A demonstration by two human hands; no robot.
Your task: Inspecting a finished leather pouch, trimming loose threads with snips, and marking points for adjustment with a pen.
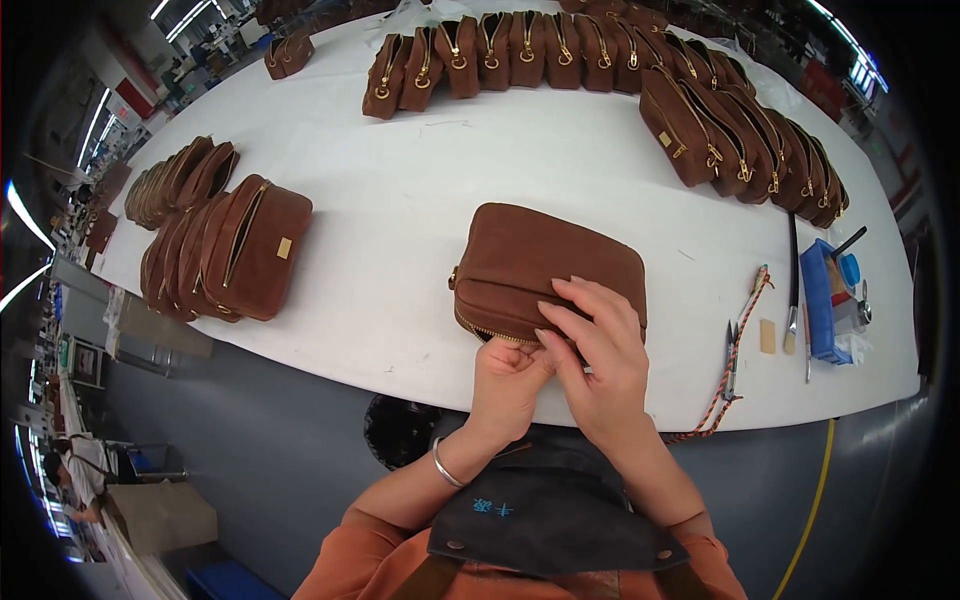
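Observation:
A brown zip bag lies on the white table in front of me, its gold-toothed zipper along the near side and partly undone. My left hand is closed at that zipper edge, thumb and fingers pressed together. What it pinches is hidden. My right hand rests on the bag's near right part, fingers stretched out and apart over the top. Its thumb reaches down beside my left hand. A small metal ring fitting shows at the bag's left end.
Similar brown bags stand grouped at left, with more rows at the back and right. On the right lie scissors with an orange cord, a tan block, a brush and a blue tray of small items.

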